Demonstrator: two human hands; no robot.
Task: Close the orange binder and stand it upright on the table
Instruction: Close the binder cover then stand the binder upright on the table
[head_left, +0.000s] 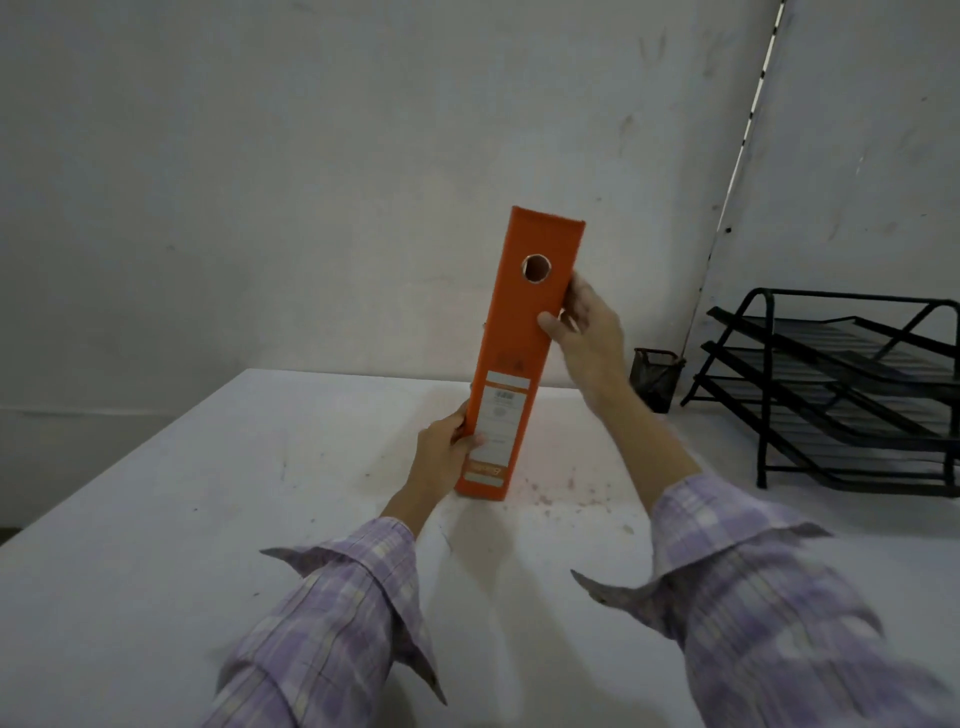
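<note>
The orange binder (519, 332) is closed and stands on end on the white table (208, 519), its spine facing me and leaning a little to the right at the top. The spine has a round finger hole near the top and a white label lower down. My left hand (441, 452) grips the binder's lower left edge, thumb on the spine. My right hand (587, 332) holds the upper right edge, thumb on the spine and fingers behind. The binder's bottom end seems to touch the table.
A black wire letter tray (841, 395) with three tiers stands at the right on the table. A small dark mesh cup (655, 378) sits beside it near the wall. A white wall rises close behind the table's far edge.
</note>
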